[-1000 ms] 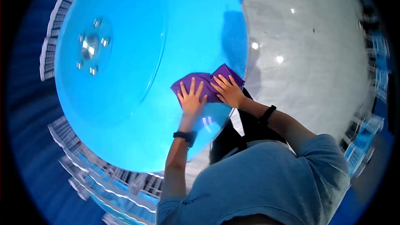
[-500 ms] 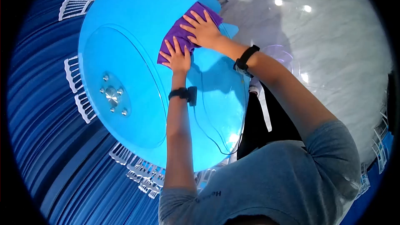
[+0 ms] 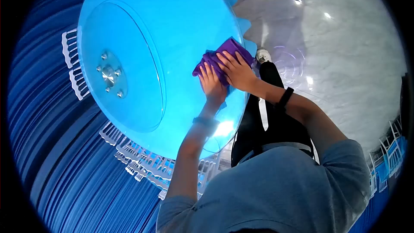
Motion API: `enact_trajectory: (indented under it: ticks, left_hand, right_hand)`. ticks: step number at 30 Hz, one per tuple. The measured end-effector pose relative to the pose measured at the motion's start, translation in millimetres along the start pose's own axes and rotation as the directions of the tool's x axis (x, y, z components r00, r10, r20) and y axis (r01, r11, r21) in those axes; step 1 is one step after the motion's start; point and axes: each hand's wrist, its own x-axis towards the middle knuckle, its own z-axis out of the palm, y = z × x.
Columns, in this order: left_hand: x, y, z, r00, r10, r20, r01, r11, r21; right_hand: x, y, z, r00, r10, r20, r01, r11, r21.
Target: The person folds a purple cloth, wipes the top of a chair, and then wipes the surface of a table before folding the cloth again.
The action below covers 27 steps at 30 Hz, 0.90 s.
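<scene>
A purple cloth [image 3: 231, 46] lies bunched and creased on the blue round table [image 3: 189, 13], close to its edge. My left hand [image 3: 213, 85] rests on the cloth's lower left part, with fingers stretched out and pressed down on it. Beside it, my right hand [image 3: 238, 74] lies across the right part of the cloth, fingers extended and slightly apart. Both palms face down, and the cloth sits between them and the tabletop. Each wrist wears a dark band.
A clear round turntable [image 3: 129, 64] with a metal hub [image 3: 108, 76] sits on the table. White chairs [image 3: 146, 162] stand along the table's far side by blue draped curtains [image 3: 47, 146]. Pale glossy floor [image 3: 345, 60] spreads to the right, and a white shoe [image 3: 262, 55] shows near the table edge.
Both hands and the purple cloth have moved along the tabletop toward my body, and the cloth is more bunched. The view has shifted, so the turntable appears higher.
</scene>
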Motion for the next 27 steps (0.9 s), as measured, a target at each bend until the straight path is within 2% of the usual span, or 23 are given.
enact_trajectory:
  ticks: [3,5,7,10,14,16,17,19,21,26,27]
  left_hand:
    - [14.0,-17.5,-2.5,0.994,0.095,0.062,-0.098,0.994,0.039]
    - [28.3,-35.2,-7.1,0.993,0.117,0.011,-0.116,0.99,-0.08]
    - [43.2,-40.6,-5.9,0.99,0.123,-0.072,-0.124,0.992,-0.02]
    - [49.0,-34.2,-5.8,0.982,0.073,-0.173,-0.086,0.994,-0.07]
    - [44.6,-27.0,-1.3,0.975,-0.001,-0.224,-0.024,0.994,-0.107]
    - [35.0,-26.9,4.7,0.967,-0.002,-0.256,-0.037,0.988,-0.147]
    - [27.3,-29.4,6.4,0.965,-0.002,-0.262,-0.044,0.985,-0.168]
    - [-3.9,-30.8,20.8,0.971,-0.02,-0.239,-0.02,0.986,-0.164]
    - [-54.3,-32.4,31.7,0.976,-0.041,-0.216,0.005,0.987,-0.163]
    - [-166.4,-29.4,59.8,0.971,-0.126,-0.205,0.092,0.982,-0.165]
    - [-191.7,-30.0,66.2,0.963,-0.148,-0.227,0.108,0.978,-0.18]
  right_hand:
    - [16.2,8.5,0.7,0.997,-0.061,-0.038,0.06,0.998,-0.034]
    - [33.7,18.6,3.6,0.99,-0.093,-0.104,0.088,0.995,-0.045]
    - [49.1,25.2,2.6,0.99,-0.066,-0.122,0.062,0.998,-0.031]
    - [56.1,23.1,6.5,0.995,-0.025,-0.1,0.01,0.989,-0.145]
    - [49.4,12.9,15.3,0.969,0.015,-0.248,-0.067,0.977,-0.201]
    - [38.5,0.8,26.4,0.966,0.051,-0.255,-0.111,0.967,-0.228]
    - [34.7,-5.7,33.2,0.958,0.086,-0.274,-0.155,0.958,-0.242]
    - [14.0,-20.3,49.5,0.957,0.069,-0.28,-0.142,0.958,-0.249]
    - [-24.8,-53.4,70.3,0.952,0.141,-0.27,-0.218,0.936,-0.278]
    - [-104.3,-110.3,126.7,0.965,0.102,-0.241,-0.161,0.957,-0.239]
    - [-119.2,-122.3,137.7,0.978,0.096,-0.184,-0.14,0.959,-0.245]
